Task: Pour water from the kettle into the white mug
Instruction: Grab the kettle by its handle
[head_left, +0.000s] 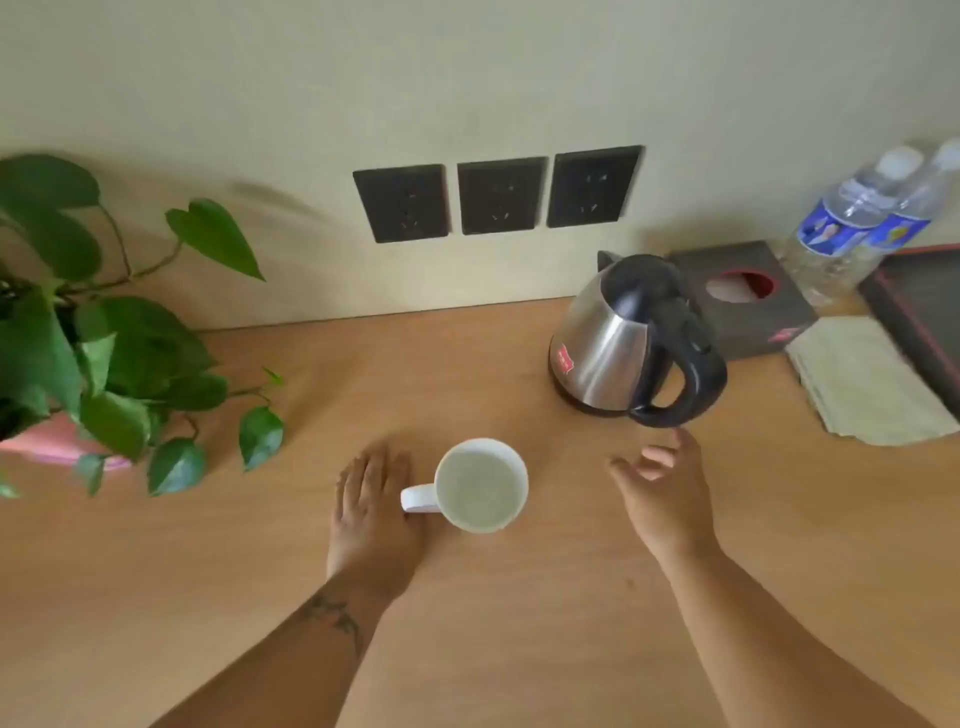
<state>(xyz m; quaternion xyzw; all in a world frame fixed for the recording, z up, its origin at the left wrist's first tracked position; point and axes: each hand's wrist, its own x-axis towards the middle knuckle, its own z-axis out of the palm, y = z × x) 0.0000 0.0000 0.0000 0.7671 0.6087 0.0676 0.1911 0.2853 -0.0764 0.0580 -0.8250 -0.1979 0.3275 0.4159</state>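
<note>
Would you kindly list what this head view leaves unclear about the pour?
- Kettle: lid shut, steel body opaque, so its water level is hidden.
- White mug: blur hides whether it holds water.
- Bottles: labels too blurred to read.
- Tray: cut off by right edge.

Pale wall (467, 78), three dark sockets (501, 195); wooden tabletop (493, 623); soft even light.

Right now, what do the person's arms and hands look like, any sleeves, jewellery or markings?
Both forearms are bare as far as the frame shows, with no sleeves, gloves, watch or bracelets. The left hand and right hand show no rings that I can make out, though the picture is soft. The one marking is a dark tattoo on the left forearm just behind the wrist; its design is too blurred to read.
</note>
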